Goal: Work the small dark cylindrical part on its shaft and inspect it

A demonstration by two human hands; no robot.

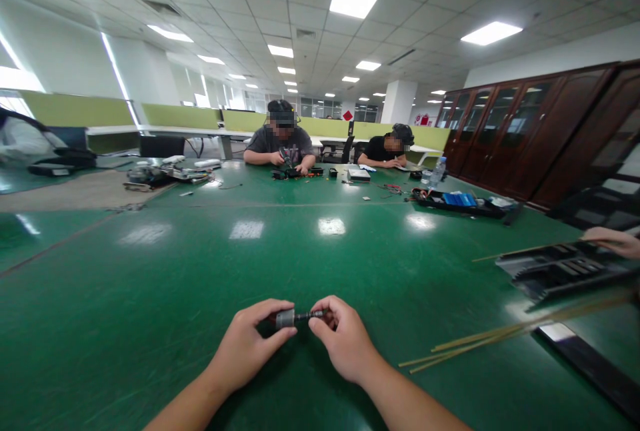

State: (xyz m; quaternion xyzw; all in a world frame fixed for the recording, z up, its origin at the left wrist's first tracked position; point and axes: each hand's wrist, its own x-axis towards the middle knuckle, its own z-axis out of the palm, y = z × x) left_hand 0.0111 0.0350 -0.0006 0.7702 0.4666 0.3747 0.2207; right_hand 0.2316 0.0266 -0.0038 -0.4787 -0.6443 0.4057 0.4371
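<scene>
Just above the green table, both hands hold one small part, a grey metal cylinder with a dark ribbed shaft (286, 318). My left hand (247, 344) is closed round the cylinder end, thumb below and fingers above. On the right end of the shaft, my right hand (345, 338) pinches with thumb and fingertips. The part lies roughly level between the two hands. Its exact kind I cannot make out, and the fingers cover both of its ends.
Thin yellowish rods (465, 341) and a dark flat bar (590, 364) lie to the right. Another person's hand (615, 241) touches a black slotted panel (565, 268). Across the green table (200, 258), two people work among parts, a black tray (460, 203) and a bottle (438, 172).
</scene>
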